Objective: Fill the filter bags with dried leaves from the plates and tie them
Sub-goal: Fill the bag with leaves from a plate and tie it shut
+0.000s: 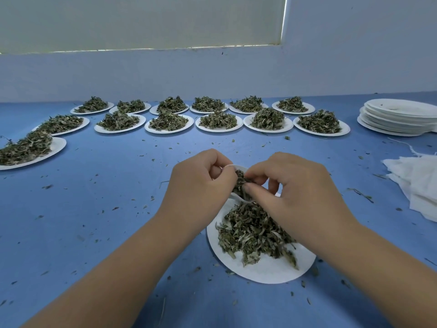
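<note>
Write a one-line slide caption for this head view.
Left hand holds a filter bag open while right hand pushes dried leaves in, above a heaped plate.

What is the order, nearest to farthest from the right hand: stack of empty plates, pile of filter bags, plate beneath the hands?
1. Plate beneath the hands, directly under the right hand.
2. Pile of filter bags, off to its right.
3. Stack of empty plates, back right.

A small white filter bag (237, 166), mouth open and part-filled with dried green leaves (240, 183), was over the far edge of a round white paper plate (267, 271) heaped with more.
</note>
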Available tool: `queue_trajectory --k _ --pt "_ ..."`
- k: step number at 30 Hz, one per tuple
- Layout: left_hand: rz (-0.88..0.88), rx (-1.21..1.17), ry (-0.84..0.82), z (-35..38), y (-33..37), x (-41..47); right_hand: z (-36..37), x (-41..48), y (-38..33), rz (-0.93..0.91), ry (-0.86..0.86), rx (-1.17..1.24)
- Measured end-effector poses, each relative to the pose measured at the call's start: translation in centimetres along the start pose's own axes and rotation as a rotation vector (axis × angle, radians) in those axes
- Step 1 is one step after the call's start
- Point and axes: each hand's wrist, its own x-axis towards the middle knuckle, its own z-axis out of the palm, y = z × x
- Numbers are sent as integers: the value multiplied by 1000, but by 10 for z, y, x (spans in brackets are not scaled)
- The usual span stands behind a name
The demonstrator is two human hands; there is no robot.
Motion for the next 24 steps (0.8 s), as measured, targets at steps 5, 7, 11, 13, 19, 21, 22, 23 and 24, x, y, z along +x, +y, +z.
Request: queue_trajectory --k 5,7,11,13,19,21,22,23,24 --pt "84 12 -58 2 1 -3 6 3 -3 0 -76 -86" --pt "79 -4 -50 1 1 -3 8 2 -4 -30 -47 -112" --pt "77 1 -44 2 0 -1 10 2 -4 -71 19 -202" --pt "105 30 -54 2 -1 -1 11 3 -4 -85 39 -255" --pt "139 96 -49 2 -1 -3 15 4 -1 -108 -4 -251" --pt "98 67 -10 1 0 -1 12 4 2 -123 -34 -128" --pt "77 54 6 -1 0 1 10 4 3 -136 -28 -63" --pt "58 44 19 -2 -1 2 8 3 5 -145 -8 -9" --pt "43 35 28 -4 -1 3 6 2 6 -148 16 30"
